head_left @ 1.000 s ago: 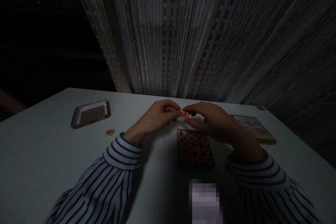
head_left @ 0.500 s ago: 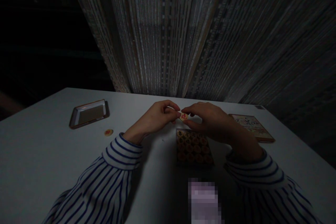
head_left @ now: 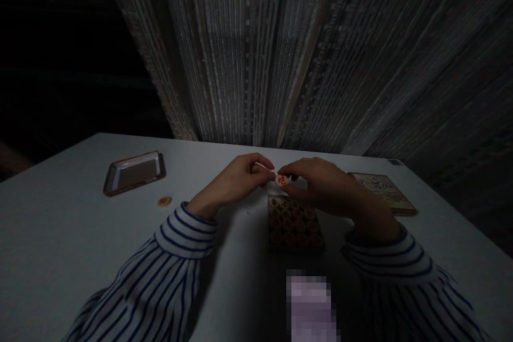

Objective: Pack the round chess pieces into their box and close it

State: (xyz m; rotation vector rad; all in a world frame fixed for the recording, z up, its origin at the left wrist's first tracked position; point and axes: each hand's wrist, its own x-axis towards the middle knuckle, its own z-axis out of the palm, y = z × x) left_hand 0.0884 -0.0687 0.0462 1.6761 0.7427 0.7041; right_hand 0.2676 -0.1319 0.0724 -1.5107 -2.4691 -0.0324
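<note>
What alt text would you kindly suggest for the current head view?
A right hand pinches a round piece with a red character, the left hand at its edge, over a white table. Nearer the viewer sits a box of similar pieces; a shallow tray and a loose piece lie at left, a patterned panel at right.

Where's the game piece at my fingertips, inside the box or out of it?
Out: the piece is pinched in the right hand, apart from the box, where other pieces lie in rows.
</note>
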